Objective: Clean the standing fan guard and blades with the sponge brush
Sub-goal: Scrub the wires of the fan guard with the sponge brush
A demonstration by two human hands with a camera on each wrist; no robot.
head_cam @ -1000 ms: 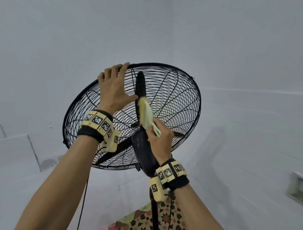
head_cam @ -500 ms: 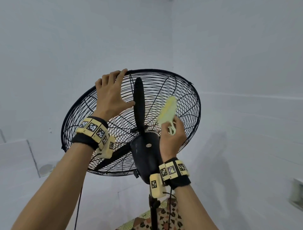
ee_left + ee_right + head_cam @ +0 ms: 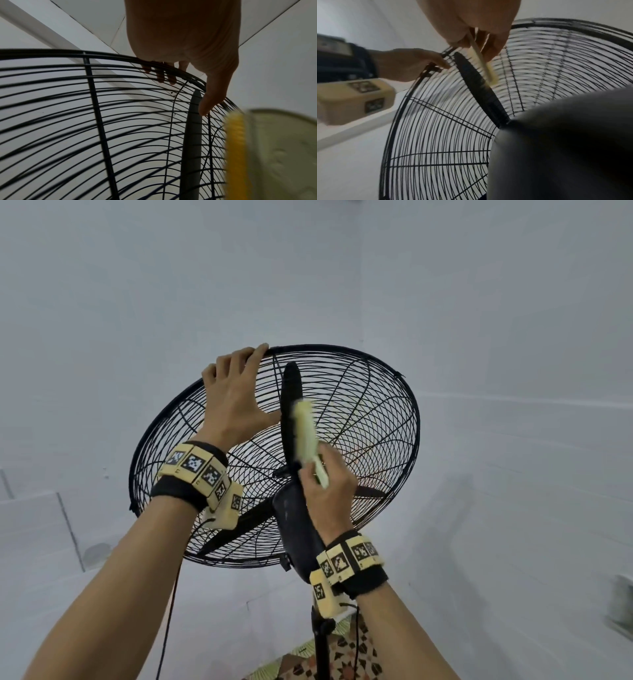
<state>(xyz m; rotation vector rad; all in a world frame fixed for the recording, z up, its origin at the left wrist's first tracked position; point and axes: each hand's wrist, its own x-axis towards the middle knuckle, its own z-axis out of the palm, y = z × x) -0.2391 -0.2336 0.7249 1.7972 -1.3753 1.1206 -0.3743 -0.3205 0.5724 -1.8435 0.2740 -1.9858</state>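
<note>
So the fan (image 3: 274,457) is tilted back with its wire guard (image 3: 383,419) facing up and away, and only the far half of the guard seems to be on, since the blades are open on the near side. The left hand (image 3: 233,398) is up at the top left of the guard, fingers (image 3: 239,357) hooked over the black rim (image 3: 342,348) and the thumb spread out toward the upright blade (image 3: 290,392). From the left wrist camera you can see the fingertips poking through the wires and the thumb resting right next to the blade tip, so that hand is clamped on the guard. The right hand (image 3: 329,491) is just right of the middle, above the black motor housing (image 3: 291,525), fingers closed around the pale green handle of the sponge brush (image 3: 305,433). The yellow sponge side of the brush is pressed flat along the right face of that upright blade, about halfway up it. It's a bit motion-blurred so I can't tell exactly how much of it touches. Another blade (image 3: 239,529) sticks out low to the left behind the left wrist. Black pole (image 3: 321,645) runs down at the bottom, with a cable (image 3: 169,611) hanging left of it and some patterned floor (image 3: 346,655) below. White walls (image 3: 137,285) all round.
</note>
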